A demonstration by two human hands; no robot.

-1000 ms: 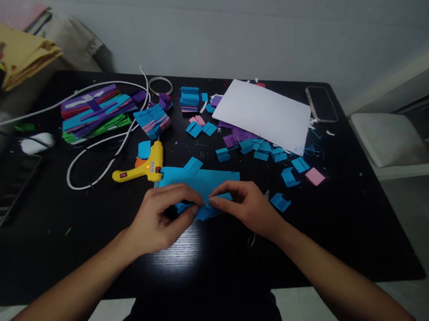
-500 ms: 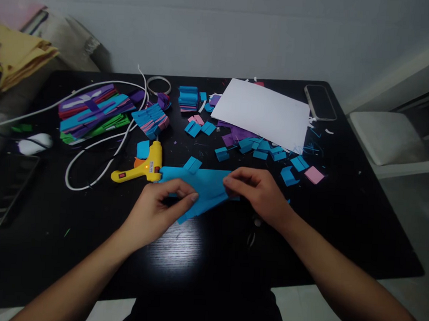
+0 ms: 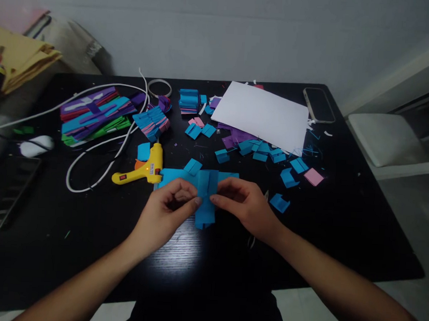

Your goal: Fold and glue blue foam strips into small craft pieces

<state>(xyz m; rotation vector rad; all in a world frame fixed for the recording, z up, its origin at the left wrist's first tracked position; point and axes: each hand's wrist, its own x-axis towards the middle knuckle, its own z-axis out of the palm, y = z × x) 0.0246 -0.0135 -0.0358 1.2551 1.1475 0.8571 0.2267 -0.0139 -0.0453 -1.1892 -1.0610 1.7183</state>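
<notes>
Two curled hands [image 3: 162, 208] pinch folded blue paper [image 3: 206, 211].

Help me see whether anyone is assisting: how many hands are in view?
2. The left hand holds the left edge of the folded blue paper, and the right hand holds its right edge. No other hand shows; some fingertips may be hidden behind the paper.

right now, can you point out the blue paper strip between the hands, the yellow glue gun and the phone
Blue paper strip [image 3: 205, 209]: head view, on its lower half
Yellow glue gun [image 3: 150, 169]: head view, on its body
Phone [image 3: 318, 105]: head view, on its dark screen
</notes>
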